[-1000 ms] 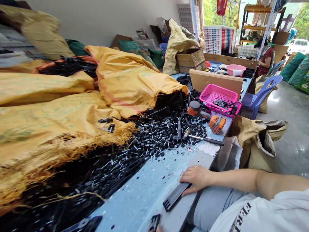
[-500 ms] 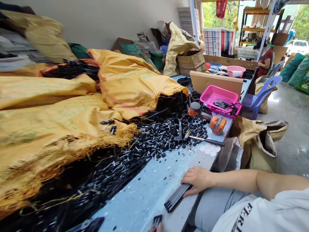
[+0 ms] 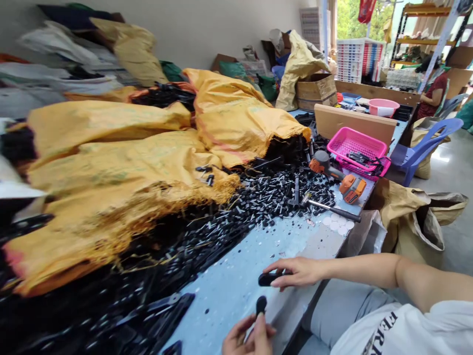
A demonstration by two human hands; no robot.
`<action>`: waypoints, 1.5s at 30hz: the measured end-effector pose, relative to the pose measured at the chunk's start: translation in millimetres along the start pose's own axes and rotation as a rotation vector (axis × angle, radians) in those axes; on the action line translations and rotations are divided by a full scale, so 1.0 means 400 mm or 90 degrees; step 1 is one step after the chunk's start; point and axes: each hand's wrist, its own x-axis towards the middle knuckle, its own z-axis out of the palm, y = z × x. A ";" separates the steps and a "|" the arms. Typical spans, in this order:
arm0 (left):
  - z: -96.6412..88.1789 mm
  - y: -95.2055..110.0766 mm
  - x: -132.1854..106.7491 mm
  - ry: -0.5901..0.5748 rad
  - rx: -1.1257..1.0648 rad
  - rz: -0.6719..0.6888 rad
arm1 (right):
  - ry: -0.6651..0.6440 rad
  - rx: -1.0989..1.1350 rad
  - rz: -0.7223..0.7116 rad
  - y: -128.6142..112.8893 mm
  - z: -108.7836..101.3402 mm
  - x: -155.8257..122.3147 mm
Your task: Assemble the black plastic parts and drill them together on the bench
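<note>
My right hand [image 3: 297, 272] hovers just above the light blue table [image 3: 229, 291] near its front edge, fingers closed on a flat black plastic piece [image 3: 269, 279]. At the bottom of the view my left hand [image 3: 247, 337] pinches a second, narrower black plastic piece [image 3: 260, 304] that sticks up from the fingers. A big heap of small black plastic parts with metal pins [image 3: 236, 217] spreads over the table beyond both hands.
Yellow woven sacks [image 3: 121, 162] spill black parts across the left. A hammer [image 3: 330, 208], an orange power drill [image 3: 334, 175] and a pink basket [image 3: 356, 145] lie farther along. An open tan sack [image 3: 417, 217] stands right of the table; another person [image 3: 432, 91] sits far back.
The view swung left. My right hand lifted the flat black piece off the table edge, and my left hand came up into view with another black piece.
</note>
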 end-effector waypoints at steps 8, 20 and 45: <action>0.016 -0.010 -0.008 0.106 0.041 0.012 | -0.085 0.155 -0.027 0.017 -0.006 -0.020; 0.006 -0.011 -0.014 0.228 0.127 0.158 | -0.051 -0.107 -0.244 -0.003 -0.017 0.039; -0.058 0.017 0.031 0.064 0.181 0.180 | -0.171 0.080 -0.074 -0.002 -0.059 0.065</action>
